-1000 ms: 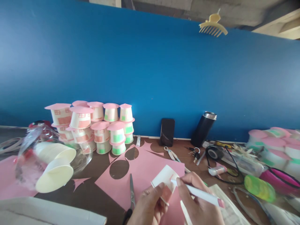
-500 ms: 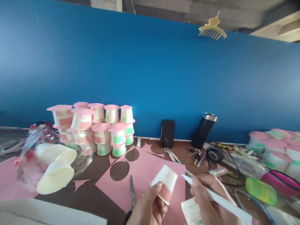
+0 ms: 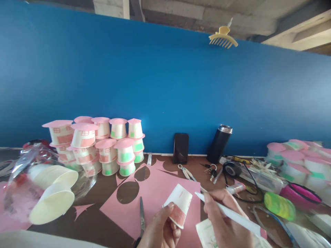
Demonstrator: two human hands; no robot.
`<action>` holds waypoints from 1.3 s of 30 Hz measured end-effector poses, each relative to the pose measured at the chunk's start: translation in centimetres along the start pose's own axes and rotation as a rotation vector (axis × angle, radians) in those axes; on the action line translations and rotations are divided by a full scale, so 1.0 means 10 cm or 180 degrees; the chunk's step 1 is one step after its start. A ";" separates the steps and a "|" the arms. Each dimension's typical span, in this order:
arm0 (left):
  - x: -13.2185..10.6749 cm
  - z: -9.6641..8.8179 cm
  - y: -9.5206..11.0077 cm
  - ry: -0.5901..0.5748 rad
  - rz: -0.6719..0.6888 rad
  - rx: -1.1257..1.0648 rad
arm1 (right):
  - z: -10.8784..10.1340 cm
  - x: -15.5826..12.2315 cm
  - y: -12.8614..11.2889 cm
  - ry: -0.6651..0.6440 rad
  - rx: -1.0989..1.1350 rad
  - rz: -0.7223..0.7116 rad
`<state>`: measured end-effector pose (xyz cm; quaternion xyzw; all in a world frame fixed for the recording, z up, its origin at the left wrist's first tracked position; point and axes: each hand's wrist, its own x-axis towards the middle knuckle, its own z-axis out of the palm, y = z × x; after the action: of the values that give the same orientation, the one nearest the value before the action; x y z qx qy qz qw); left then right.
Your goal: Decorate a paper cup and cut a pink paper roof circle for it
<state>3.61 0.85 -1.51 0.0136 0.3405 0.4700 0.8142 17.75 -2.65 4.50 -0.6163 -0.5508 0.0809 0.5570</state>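
My left hand (image 3: 161, 230) grips a small white paper cup (image 3: 179, 204) with a pink patch on its side, tilted with its base up. My right hand (image 3: 224, 222) pinches a white marker pen (image 3: 227, 214); its tip points left and sits a short way from the cup, not touching it. Both hands hover over a pink paper sheet (image 3: 155, 191) with round holes cut out. Scissors (image 3: 141, 215) lie on that sheet just left of my left hand.
Stacked cups with pink lids (image 3: 100, 144) stand at the back left by the blue wall. A plastic bag of plain cups (image 3: 45, 187) lies left. A phone (image 3: 180, 148), dark flask (image 3: 219, 144), keys, tape, a glue tube and a green roll (image 3: 279, 206) crowd the right.
The pen tip was on the cup a second ago; my right hand has drawn it off to the right. The view has shifted slightly right and up.
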 end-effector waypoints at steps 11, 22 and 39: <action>0.03 -0.03 -0.02 -0.0037 -0.0014 0.0026 | 0.05 -0.01 -0.05 -0.0162 0.0038 -0.0138; -0.03 0.00 -0.04 -0.0611 0.0294 0.0488 | 0.08 -0.04 -0.02 -0.0424 0.0139 -0.0130; -0.08 0.06 -0.04 -0.0608 0.0416 0.0427 | 0.06 -0.02 0.01 -0.0424 -0.0141 -0.0247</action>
<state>3.97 0.17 -0.78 0.1348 0.2905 0.4949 0.8078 17.32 -2.46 4.13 -0.5999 -0.6117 0.0879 0.5081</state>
